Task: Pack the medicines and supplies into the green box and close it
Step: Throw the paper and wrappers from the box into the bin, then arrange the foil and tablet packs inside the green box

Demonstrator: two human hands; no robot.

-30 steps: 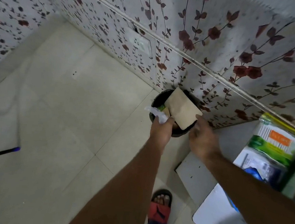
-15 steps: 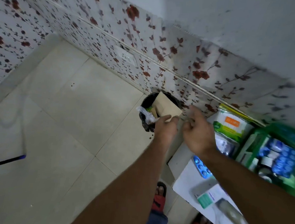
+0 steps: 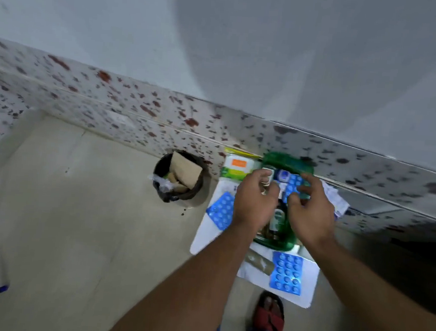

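Grip, left hand (image 3: 255, 194): fingers curled above the green box (image 3: 276, 241), a small pale object seemingly at the fingertips; hold uncertain through blur. Grip, right hand (image 3: 309, 211): fingers half-curled over the box, holding nothing that can be made out. Foot in red sandal (image 3: 270, 315): on the floor, nearest. Blue blister sheet (image 3: 286, 274): flat on the white worktop (image 3: 305, 297), beside a brown roll (image 3: 258, 264). Green box: open on the worktop beneath both hands, a dark bottle (image 3: 276, 219) and blue packs inside. Second blister sheet (image 3: 221, 212): left of the box. White-green packet (image 3: 237, 168): against the wall. Black bin (image 3: 179, 179): on the floor left of the worktop, holding cardboard.
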